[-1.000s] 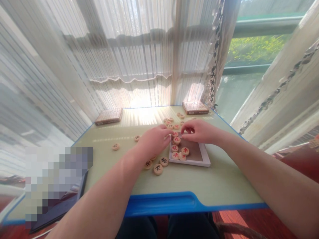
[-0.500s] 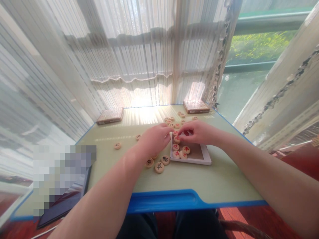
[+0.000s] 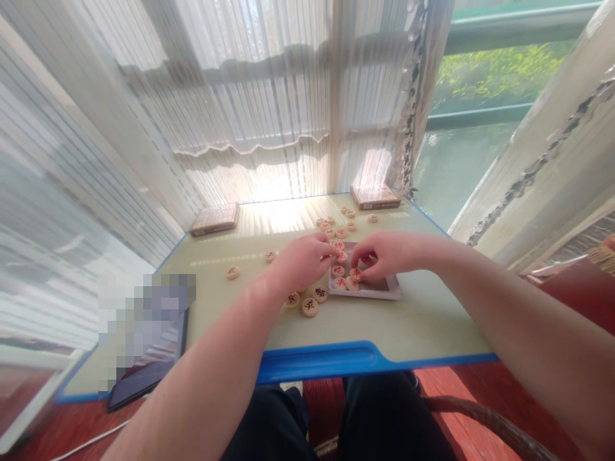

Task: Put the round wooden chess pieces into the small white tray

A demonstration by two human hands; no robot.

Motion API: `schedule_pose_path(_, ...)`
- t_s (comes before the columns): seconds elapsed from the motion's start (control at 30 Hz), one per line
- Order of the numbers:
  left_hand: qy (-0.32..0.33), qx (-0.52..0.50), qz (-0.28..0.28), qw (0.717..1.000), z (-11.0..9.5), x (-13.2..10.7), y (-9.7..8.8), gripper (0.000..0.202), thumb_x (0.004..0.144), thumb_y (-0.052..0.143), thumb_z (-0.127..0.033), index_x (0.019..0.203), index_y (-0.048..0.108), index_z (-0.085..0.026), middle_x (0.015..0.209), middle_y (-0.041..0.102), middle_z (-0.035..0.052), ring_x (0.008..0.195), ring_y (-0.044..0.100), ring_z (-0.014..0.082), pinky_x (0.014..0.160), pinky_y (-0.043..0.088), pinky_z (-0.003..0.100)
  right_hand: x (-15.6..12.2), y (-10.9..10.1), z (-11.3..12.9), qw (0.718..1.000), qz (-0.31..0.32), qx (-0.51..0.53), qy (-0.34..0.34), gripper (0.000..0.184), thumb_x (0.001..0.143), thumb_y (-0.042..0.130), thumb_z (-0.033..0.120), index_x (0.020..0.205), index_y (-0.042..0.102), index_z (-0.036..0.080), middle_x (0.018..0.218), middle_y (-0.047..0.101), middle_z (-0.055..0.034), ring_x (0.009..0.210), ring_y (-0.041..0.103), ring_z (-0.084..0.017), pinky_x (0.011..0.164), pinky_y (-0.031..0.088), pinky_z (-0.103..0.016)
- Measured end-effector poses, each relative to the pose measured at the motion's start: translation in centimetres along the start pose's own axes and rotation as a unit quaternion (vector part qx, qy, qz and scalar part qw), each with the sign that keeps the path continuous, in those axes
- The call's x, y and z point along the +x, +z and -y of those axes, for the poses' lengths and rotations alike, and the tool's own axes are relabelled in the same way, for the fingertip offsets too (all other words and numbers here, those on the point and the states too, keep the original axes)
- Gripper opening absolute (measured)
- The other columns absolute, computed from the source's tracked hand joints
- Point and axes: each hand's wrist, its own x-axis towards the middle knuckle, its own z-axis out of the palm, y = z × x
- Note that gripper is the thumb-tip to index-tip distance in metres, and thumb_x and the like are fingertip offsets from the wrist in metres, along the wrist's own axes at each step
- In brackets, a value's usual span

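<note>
Your left hand (image 3: 307, 261), fingers loosely bent, at a red piece (image 3: 341, 257) by the tray's (image 3: 393, 292) left side; grip can't be told. Your right hand (image 3: 382, 255) half curled, fingertips at a nearer red piece (image 3: 355, 273); hold unclear too. Black pieces (image 3: 310, 307) on the table (image 3: 384, 326), near left of the tray.

One head-worn view from the near side, forward and down over the table (image 3: 408, 326) toward the curtains (image 3: 259, 102).
</note>
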Motion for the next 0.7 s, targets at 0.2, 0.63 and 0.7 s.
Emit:
schedule_pose_path(0.2, 0.026, -0.035, -0.005, 0.999, -1.1, -0.1, -0.8, 0.030, 0.078, 0.049, -0.015, 0.095, 0.073, -0.022, 0.088, 0.064, 0.0040, 0.078, 0.059, 0.0151, 0.073, 0.046, 0.026, 0.1, 0.3, -0.1, 1.000, -0.001, -0.019, -0.016, 0.031, 0.066, 0.059, 0.044, 0.088, 0.068, 0.023, 0.072, 0.063, 0.0008, 0.060, 0.051, -0.013, 0.053, 0.032, -0.025)
schedule_pose_path(0.63, 0.087, -0.054, 0.079, 0.992, -2.2, -0.5, -1.0, 0.013, 0.078, 0.061, -0.025, 0.079, 0.073, -0.021, 0.087, 0.066, 0.0011, 0.079, 0.060, 0.0146, 0.076, 0.045, 0.024, 0.1, 0.5, 0.7, 0.999, -0.003, -0.033, -0.010, 0.030, 0.065, 0.058, 0.046, 0.077, 0.063, 0.019, 0.070, 0.062, -0.0007, 0.060, 0.050, -0.013, 0.053, 0.031, -0.026)
schedule_pose_path(0.7, 0.087, -0.059, 0.085, 0.991, -2.1, -0.4, -1.1, 0.015, 0.079, 0.061, -0.029, 0.085, 0.072, -0.021, 0.089, 0.066, 0.0017, 0.081, 0.059, 0.0150, 0.077, 0.044, 0.025, 0.1, 0.5, 0.8, 0.999, -0.008, -0.040, -0.010, 0.030, 0.065, 0.057, 0.047, 0.075, 0.062, 0.019, 0.069, 0.062, -0.0006, 0.059, 0.050, -0.013, 0.052, 0.031, -0.026)
